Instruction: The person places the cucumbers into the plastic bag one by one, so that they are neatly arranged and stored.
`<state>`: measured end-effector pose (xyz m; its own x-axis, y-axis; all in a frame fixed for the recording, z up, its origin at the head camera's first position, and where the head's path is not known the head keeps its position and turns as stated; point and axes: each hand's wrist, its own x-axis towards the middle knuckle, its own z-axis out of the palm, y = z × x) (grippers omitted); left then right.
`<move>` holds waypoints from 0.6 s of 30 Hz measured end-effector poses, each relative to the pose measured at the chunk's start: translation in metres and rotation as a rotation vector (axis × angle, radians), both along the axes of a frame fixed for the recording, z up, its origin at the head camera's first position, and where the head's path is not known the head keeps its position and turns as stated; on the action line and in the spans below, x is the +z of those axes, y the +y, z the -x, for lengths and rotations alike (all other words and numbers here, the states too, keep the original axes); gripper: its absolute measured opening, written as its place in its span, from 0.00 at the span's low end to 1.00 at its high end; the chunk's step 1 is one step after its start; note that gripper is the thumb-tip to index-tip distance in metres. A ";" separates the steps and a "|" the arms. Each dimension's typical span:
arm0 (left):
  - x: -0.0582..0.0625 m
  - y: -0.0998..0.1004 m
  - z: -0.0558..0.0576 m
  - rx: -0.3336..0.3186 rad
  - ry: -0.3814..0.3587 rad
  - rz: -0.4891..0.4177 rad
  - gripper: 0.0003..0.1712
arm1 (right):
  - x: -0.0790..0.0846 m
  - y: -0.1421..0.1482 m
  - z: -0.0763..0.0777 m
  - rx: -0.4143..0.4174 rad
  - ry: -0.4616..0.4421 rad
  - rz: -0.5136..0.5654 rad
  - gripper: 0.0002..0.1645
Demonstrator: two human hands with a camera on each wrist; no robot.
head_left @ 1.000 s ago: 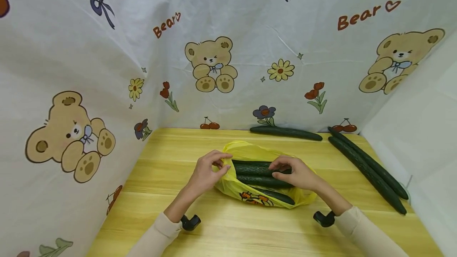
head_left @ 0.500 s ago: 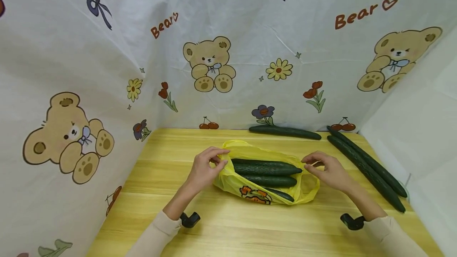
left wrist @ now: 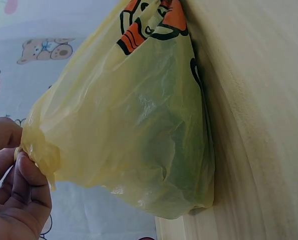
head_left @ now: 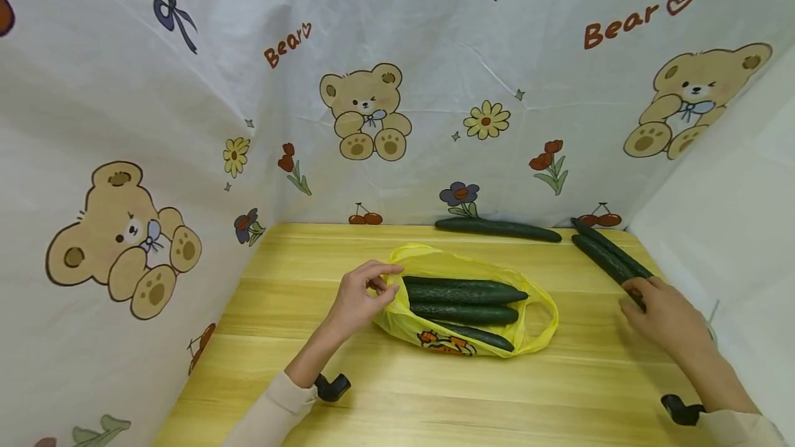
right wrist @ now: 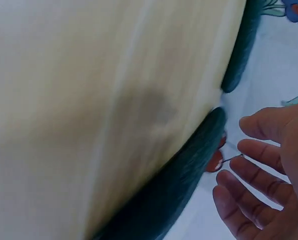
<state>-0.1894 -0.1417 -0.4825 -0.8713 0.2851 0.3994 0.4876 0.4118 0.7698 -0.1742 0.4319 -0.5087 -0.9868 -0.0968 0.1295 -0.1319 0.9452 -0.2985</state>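
Note:
At its left rim, a yellow plastic bag (head_left: 397, 328) is pinched between the thumb and fingers of my left hand (head_left: 357, 301). Several dark green cucumbers (head_left: 462, 292) lie inside the bag, visible through its mouth. The left wrist view shows the gathered edge of the bag (left wrist: 123, 115) in my fingertips. My right hand (head_left: 667, 316) is over two long cucumbers (head_left: 602, 259) at the table's right side, hiding their near ends. In the right wrist view its fingers are spread and hold nothing, beside a cucumber (right wrist: 174, 175).
Another cucumber (head_left: 497, 229) lies along the back edge of the wooden table (head_left: 298, 336). A white cloth (head_left: 435, 40) printed with bears and flowers hangs behind and to the left. A white wall (head_left: 739, 240) borders the right side.
My right hand has moved from the cucumbers in the bag, past the bag's right rim, to the two cucumbers on the right. My left hand keeps its pinch on the bag.

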 end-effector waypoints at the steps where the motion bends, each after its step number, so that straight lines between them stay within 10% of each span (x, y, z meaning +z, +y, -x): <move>1: 0.000 0.000 0.000 -0.003 -0.002 -0.002 0.17 | -0.001 0.006 -0.002 -0.011 -0.024 -0.022 0.28; 18: -0.004 0.000 0.000 0.005 -0.004 0.028 0.17 | -0.030 0.060 -0.012 -0.163 -0.183 -0.109 0.42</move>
